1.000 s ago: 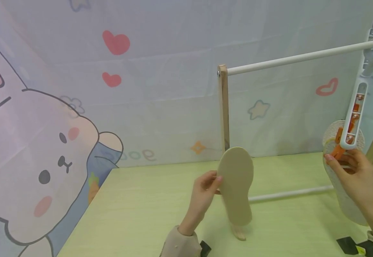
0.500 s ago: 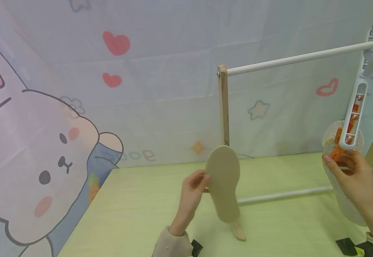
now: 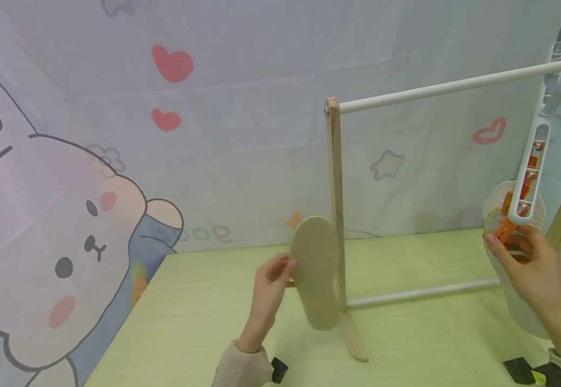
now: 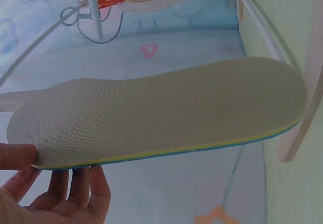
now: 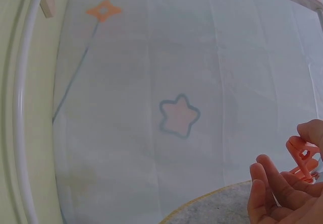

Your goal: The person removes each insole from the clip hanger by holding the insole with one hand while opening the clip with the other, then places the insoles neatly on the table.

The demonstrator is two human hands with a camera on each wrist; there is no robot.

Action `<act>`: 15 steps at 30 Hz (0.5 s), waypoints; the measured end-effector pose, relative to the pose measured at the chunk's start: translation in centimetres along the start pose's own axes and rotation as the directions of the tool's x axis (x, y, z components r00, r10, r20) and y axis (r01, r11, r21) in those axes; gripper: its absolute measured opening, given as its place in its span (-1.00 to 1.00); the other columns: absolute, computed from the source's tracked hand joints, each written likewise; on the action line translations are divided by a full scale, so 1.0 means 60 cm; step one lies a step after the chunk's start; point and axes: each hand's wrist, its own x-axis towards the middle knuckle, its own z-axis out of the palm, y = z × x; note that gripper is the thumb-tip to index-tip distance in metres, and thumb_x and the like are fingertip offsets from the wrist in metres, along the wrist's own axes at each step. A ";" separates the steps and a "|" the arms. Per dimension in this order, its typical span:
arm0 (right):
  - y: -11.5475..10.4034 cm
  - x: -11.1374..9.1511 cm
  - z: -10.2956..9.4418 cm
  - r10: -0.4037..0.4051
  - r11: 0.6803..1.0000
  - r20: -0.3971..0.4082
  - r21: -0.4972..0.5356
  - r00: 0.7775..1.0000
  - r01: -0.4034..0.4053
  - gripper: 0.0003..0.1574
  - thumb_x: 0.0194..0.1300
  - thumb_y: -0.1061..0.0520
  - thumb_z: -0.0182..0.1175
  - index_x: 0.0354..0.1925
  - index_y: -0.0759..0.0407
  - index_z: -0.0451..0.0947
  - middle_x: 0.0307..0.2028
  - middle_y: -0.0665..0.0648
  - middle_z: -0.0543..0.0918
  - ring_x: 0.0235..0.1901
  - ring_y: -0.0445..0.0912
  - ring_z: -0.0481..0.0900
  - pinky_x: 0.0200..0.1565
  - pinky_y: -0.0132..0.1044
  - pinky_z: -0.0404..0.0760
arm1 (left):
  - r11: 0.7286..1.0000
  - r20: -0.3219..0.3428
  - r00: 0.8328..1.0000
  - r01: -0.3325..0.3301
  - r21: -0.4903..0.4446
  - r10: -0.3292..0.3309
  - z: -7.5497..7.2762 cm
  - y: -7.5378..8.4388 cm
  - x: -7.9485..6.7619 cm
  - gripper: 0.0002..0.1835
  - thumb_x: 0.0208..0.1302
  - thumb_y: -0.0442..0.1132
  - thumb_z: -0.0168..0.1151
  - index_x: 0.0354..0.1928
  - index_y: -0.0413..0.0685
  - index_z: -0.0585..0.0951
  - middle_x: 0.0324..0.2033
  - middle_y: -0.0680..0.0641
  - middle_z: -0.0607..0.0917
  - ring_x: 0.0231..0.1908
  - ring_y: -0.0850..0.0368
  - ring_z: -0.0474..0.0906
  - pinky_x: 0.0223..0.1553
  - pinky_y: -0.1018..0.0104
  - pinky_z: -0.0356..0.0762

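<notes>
My left hand (image 3: 268, 279) holds a beige insole (image 3: 316, 274) by its left edge, thumb on the face and fingers behind. In the left wrist view the insole's mesh face (image 4: 161, 118) lies nearly lengthwise, with a yellow and blue layered edge. On the right, my right hand (image 3: 534, 263) pinches an orange clip (image 3: 505, 230) at the lower end of a white hanger (image 3: 522, 217). Below the clip hangs a sole-shaped piece (image 3: 517, 293), grey with a yellowish rim and a pale textured part behind it, partly hidden by the hand. Its grey surface (image 5: 217, 206) shows beneath the right fingers.
A frame with a wooden upright (image 3: 335, 172), a white top rail (image 3: 454, 84) and a white lower rail (image 3: 421, 295) stands on the pale green table (image 3: 203, 322). The upright's wooden foot (image 3: 354, 338) points toward me. A printed cloth (image 3: 251, 134) hangs behind.
My left hand has moved left with the insole, which has turned slightly and now shows narrower, left of the wooden upright. The right hand stays at the orange clip.
</notes>
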 end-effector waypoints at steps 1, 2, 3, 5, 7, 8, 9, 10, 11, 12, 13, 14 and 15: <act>-0.012 -0.002 0.001 0.003 1.000 -0.003 0.031 1.000 -0.003 -0.55 0.08 0.28 0.22 -0.01 0.16 0.42 -0.44 -0.43 0.54 -0.45 -0.54 0.47 -0.47 -0.77 0.39 | 1.000 -0.006 1.000 0.003 0.006 -0.003 -0.003 -0.001 0.000 -0.78 0.19 -0.30 0.12 -0.18 -0.29 0.57 -0.25 -0.34 0.62 -0.42 0.34 0.52 -0.41 0.38 0.55; -0.015 -0.003 0.001 0.010 1.000 -0.003 0.022 1.000 -0.010 -0.54 0.07 0.28 0.22 -0.01 0.18 0.42 -0.45 -0.43 0.54 -0.46 -0.54 0.47 -0.47 -0.76 0.39 | 1.000 -0.011 1.000 0.009 0.009 -0.009 -0.005 -0.001 0.000 -0.79 0.19 -0.31 0.12 -0.18 -0.29 0.57 -0.25 -0.34 0.62 -0.42 0.34 0.52 -0.41 0.38 0.55; -0.004 -0.002 0.002 0.000 1.000 -0.009 0.007 1.000 0.000 -0.53 0.07 0.26 0.23 0.00 0.16 0.42 -0.44 -0.44 0.53 -0.46 -0.55 0.47 -0.47 -0.76 0.39 | 1.000 -0.016 1.000 0.014 0.015 -0.014 -0.008 -0.002 -0.001 -0.79 0.19 -0.31 0.11 -0.18 -0.29 0.57 -0.25 -0.33 0.63 -0.42 0.33 0.52 -0.41 0.37 0.55; 0.033 0.003 0.003 -0.019 0.999 -0.014 -0.045 1.000 0.019 -0.49 0.07 0.20 0.26 0.03 0.11 0.41 -0.43 -0.46 0.53 -0.45 -0.54 0.48 -0.47 -0.75 0.41 | 0.999 -0.023 1.000 0.020 0.025 -0.020 -0.013 -0.004 0.000 -0.79 0.19 -0.31 0.12 -0.18 -0.29 0.57 -0.25 -0.33 0.63 -0.41 0.33 0.52 -0.41 0.36 0.55; 0.067 0.008 0.002 -0.025 0.999 -0.015 -0.045 1.000 0.025 -0.44 0.04 0.19 0.28 0.06 0.08 0.41 -0.42 -0.44 0.54 -0.45 -0.53 0.48 -0.48 -0.73 0.41 | 0.999 -0.028 0.999 0.028 0.028 -0.027 -0.017 -0.005 0.000 -0.78 0.18 -0.30 0.12 -0.18 -0.30 0.57 -0.25 -0.32 0.63 -0.40 0.33 0.52 -0.41 0.36 0.55; 0.089 0.011 0.002 -0.028 0.996 -0.016 -0.081 0.999 0.026 -0.43 0.04 0.16 0.29 0.06 0.04 0.40 -0.41 -0.45 0.54 -0.44 -0.53 0.49 -0.48 -0.73 0.42 | 0.999 -0.030 0.999 0.031 0.028 -0.030 -0.019 -0.006 0.001 -0.78 0.19 -0.30 0.12 -0.18 -0.30 0.57 -0.26 -0.31 0.63 -0.41 0.33 0.52 -0.42 0.35 0.55; 0.075 0.008 0.002 -0.035 0.996 -0.019 -0.085 0.999 0.033 -0.45 0.05 0.16 0.28 0.04 -0.03 0.41 -0.42 -0.47 0.52 -0.45 -0.55 0.48 -0.47 -0.74 0.41 | 0.999 -0.031 0.999 0.035 0.025 -0.035 -0.021 -0.007 0.001 -0.78 0.19 -0.30 0.12 -0.18 -0.30 0.57 -0.26 -0.30 0.63 -0.41 0.32 0.52 -0.43 0.34 0.55; 0.053 0.005 0.002 -0.027 0.997 -0.014 -0.079 1.000 0.026 -0.48 0.05 0.19 0.27 0.02 -0.03 0.41 -0.43 -0.48 0.52 -0.45 -0.57 0.47 -0.47 -0.74 0.40 | 0.999 -0.029 0.999 0.039 0.022 -0.038 -0.024 -0.008 0.002 -0.78 0.19 -0.30 0.12 -0.18 -0.30 0.57 -0.27 -0.29 0.64 -0.41 0.32 0.52 -0.44 0.35 0.56; 0.048 0.005 0.002 -0.020 0.996 -0.014 -0.087 1.000 0.018 -0.49 0.06 0.20 0.27 0.01 -0.02 0.42 -0.44 -0.48 0.51 -0.46 -0.57 0.46 -0.48 -0.75 0.40 | 0.999 -0.029 0.999 0.047 0.017 -0.046 -0.025 -0.009 0.002 -0.79 0.19 -0.30 0.11 -0.18 -0.30 0.57 -0.29 -0.26 0.64 -0.42 0.31 0.51 -0.44 0.35 0.56; 0.042 0.004 0.002 -0.015 0.996 -0.014 -0.091 1.000 0.014 -0.50 0.06 0.20 0.27 0.00 -0.01 0.42 -0.44 -0.48 0.50 -0.46 -0.58 0.46 -0.48 -0.75 0.40 | 0.999 -0.027 0.998 0.051 0.011 -0.051 -0.027 -0.010 0.002 -0.79 0.20 -0.30 0.11 -0.18 -0.31 0.56 -0.32 -0.22 0.64 -0.42 0.31 0.51 -0.45 0.34 0.56; 0.036 0.004 0.000 -0.017 0.998 -0.002 -0.064 1.000 0.016 -0.51 0.05 0.22 0.26 -0.01 0.02 0.42 -0.44 -0.46 0.51 -0.46 -0.57 0.46 -0.48 -0.75 0.39 | 0.998 -0.027 0.998 0.057 0.007 -0.057 -0.029 -0.011 0.002 -0.79 0.20 -0.31 0.10 -0.19 -0.32 0.56 -0.35 -0.18 0.64 -0.42 0.30 0.50 -0.46 0.34 0.56; 0.055 0.005 0.002 -0.025 0.995 -0.019 -0.098 1.000 0.023 -0.51 0.05 0.19 0.27 -0.01 -0.03 0.42 -0.43 -0.46 0.51 -0.45 -0.57 0.47 -0.47 -0.75 0.40 | 0.998 -0.022 0.998 0.059 0.002 -0.059 -0.030 -0.012 0.002 -0.79 0.21 -0.31 0.10 -0.19 -0.32 0.56 -0.37 -0.13 0.64 -0.43 0.30 0.50 -0.47 0.34 0.56; 0.055 0.005 0.002 -0.023 0.995 -0.021 -0.102 1.000 0.020 -0.52 0.05 0.19 0.28 -0.02 -0.03 0.42 -0.42 -0.46 0.51 -0.45 -0.57 0.47 -0.47 -0.76 0.40 | 0.998 -0.018 0.998 0.063 -0.002 -0.063 -0.032 -0.014 0.003 -0.78 0.21 -0.31 0.09 -0.19 -0.34 0.55 -0.39 -0.09 0.64 -0.44 0.29 0.50 -0.48 0.33 0.57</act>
